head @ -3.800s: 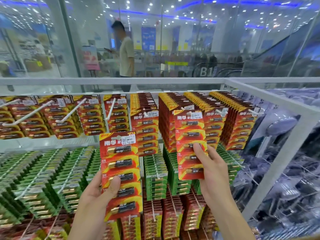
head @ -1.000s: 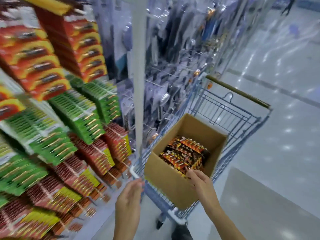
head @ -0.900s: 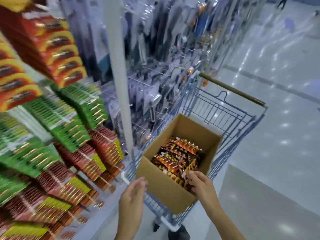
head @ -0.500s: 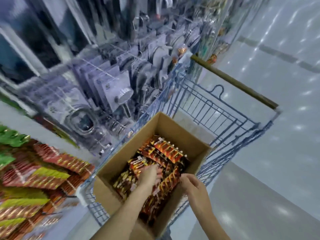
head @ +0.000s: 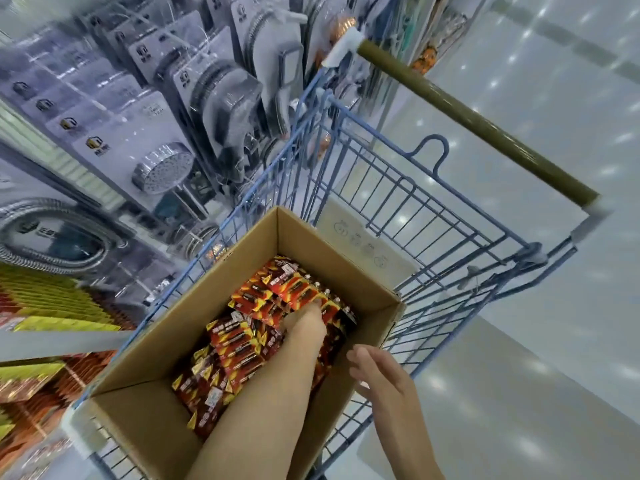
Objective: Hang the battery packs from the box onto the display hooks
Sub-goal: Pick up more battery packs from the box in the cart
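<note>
An open cardboard box (head: 349, 263) sits in a blue wire cart (head: 391, 188). It holds several red, orange and black battery packs (head: 239, 344) lying in loose rows. My left hand (head: 307, 320) reaches deep into the box, and its fingers are buried among the packs at the far end, so its grip is hidden. My right hand (head: 379, 374) hovers just outside the box's right wall, fingers spread, holding nothing.
The cart's olive handle bar (head: 474, 123) runs across the upper right. Packaged shower heads (head: 162, 168) hang on the rack to the left. Yellow and red battery packs (head: 52, 306) hang at the lower left. Shiny floor lies to the right.
I turned from the battery display to the cart. My left hand went from outside the box in among the packs and pushed farther in. My right hand lifted off the packs to the box's right side.
</note>
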Available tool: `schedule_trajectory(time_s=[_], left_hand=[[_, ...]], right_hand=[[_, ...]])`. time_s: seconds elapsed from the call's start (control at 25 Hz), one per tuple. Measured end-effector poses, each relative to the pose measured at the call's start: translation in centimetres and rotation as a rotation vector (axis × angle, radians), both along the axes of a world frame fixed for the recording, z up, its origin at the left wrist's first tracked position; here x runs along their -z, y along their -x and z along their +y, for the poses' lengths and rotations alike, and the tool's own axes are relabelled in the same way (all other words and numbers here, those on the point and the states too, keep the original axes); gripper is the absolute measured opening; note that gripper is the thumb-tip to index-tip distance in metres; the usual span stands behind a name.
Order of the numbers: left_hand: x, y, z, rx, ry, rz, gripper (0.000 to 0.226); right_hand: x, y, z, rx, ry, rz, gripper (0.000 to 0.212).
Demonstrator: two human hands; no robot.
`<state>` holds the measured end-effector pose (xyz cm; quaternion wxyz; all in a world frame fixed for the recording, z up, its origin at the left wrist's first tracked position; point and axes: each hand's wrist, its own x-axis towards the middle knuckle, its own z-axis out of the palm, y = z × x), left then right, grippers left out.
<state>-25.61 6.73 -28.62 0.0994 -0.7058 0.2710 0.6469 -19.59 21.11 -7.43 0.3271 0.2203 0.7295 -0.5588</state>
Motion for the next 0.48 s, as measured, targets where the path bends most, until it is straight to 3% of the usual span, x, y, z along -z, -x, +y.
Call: schedule_trajectory(time_s=[0.12, 0.2, 0.32, 0.48], left_hand=[[-1.3, -1.3, 0.7, 0.097, 0.127, -0.070, 0.059], [-3.4, -3.9, 0.6, 0.128, 0.193, 0.022, 0.060], [-9.0, -9.0, -0.8, 0.177, 0.140, 0.193, 0.052], [-15.9, -15.5, -3.3, 0.228, 0.170, 0.305, 0.059]], right_hand=[[-0.5, 0.9, -0.3, -0.014, -0.002, -0.006, 0.016], [-0.8, 1.6, -0.6, -0.001, 0.006, -0.022, 0.015], [-0.1, 3.1, -1.7, 0.040, 0.044, -0.088, 0.016], [4.8, 5.6, -4.4, 0.247, 0.136, -0.388, 0.042]])
